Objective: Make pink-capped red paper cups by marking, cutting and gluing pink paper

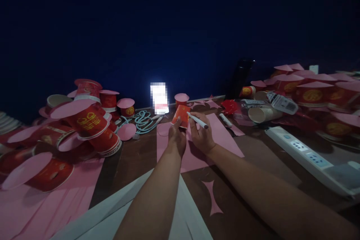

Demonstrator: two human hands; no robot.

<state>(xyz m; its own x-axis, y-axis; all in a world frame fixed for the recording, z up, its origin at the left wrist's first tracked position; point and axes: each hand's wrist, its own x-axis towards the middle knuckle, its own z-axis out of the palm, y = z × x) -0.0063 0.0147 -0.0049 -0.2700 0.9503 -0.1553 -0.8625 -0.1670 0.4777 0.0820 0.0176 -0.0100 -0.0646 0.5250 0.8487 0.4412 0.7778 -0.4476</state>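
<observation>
My left hand [177, 137] is closed round a red paper cup [182, 114] held on its side above a pink paper sheet [222, 135]. Beside it, my right hand [201, 135] pinches a white marker pen [198, 120] with the tip pointing at the cup. A pencilled circle shows on the pink sheet just left of my left hand. Both forearms reach in from the bottom of the view.
Piles of red cups capped with pink paper discs [84, 120] lie at left and at right [312, 92]. A lit phone [159, 98], blue cable [142, 120], second marker [225, 120], stacked plain cups [263, 113], white power strip [306, 152] and pink scrap [212, 197] surround me.
</observation>
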